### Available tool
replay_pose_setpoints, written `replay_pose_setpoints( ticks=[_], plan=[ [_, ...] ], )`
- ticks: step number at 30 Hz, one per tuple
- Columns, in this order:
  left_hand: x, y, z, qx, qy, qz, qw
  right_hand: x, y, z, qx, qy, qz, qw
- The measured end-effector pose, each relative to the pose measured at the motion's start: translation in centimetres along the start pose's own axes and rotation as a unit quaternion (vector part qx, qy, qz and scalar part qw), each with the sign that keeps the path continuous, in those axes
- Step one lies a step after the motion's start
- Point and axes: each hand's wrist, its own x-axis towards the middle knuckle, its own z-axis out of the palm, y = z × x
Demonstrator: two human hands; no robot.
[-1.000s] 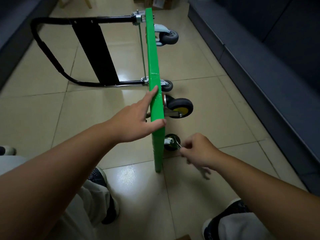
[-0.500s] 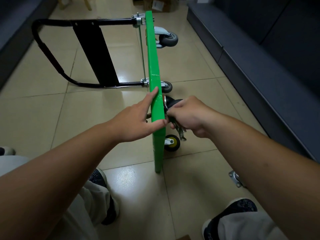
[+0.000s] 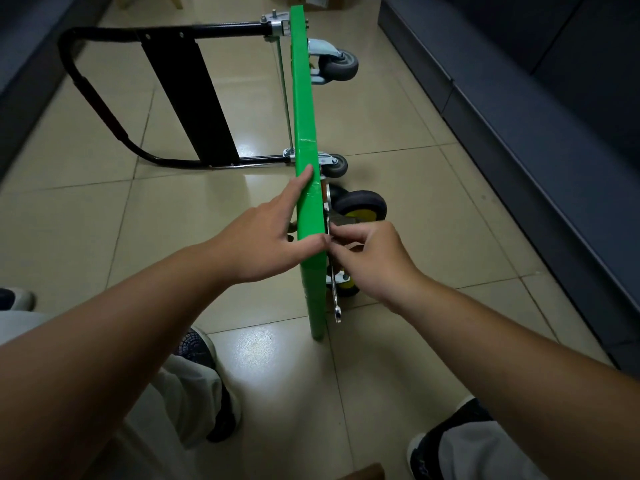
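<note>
A green platform trolley (image 3: 304, 109) stands on its side edge on the tiled floor, its black folding handle (image 3: 104, 109) lying out to the left. My left hand (image 3: 273, 237) rests on the platform's upper edge, thumb across the top and fingers straight along the left face. My right hand (image 3: 370, 258) pinches a metal wrench (image 3: 335, 299) at the mounting of the large black-and-yellow wheel (image 3: 362, 207), the wrench hanging down beside the platform. A smaller yellow wheel (image 3: 348, 287) sits below my right hand, partly hidden.
Two grey casters (image 3: 341, 65) (image 3: 336, 165) stick out on the far half of the trolley. A dark cabinet base (image 3: 519, 133) runs along the right, another dark unit (image 3: 20, 64) along the left. My shoes (image 3: 207, 375) (image 3: 446, 441) stand near the trolley's close end.
My right hand rose from the small lower wheel to the large wheel's mounting, carrying the wrench, which now hangs straight down. The left hand stayed on the platform edge.
</note>
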Motion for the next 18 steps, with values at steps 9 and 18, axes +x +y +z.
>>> replay_pose_setpoints(
  ticks=[9,18],
  plan=[
    [0.2,0.1,0.0,-0.009,-0.002,-0.001,1.000,1.6,3.8,0.9,0.020,0.040,-0.032,0.998],
    [0.2,-0.1,0.0,-0.019,0.004,0.005,1.000,-1.3,5.3,-4.3,-0.155,-0.005,0.182,0.971]
  ],
)
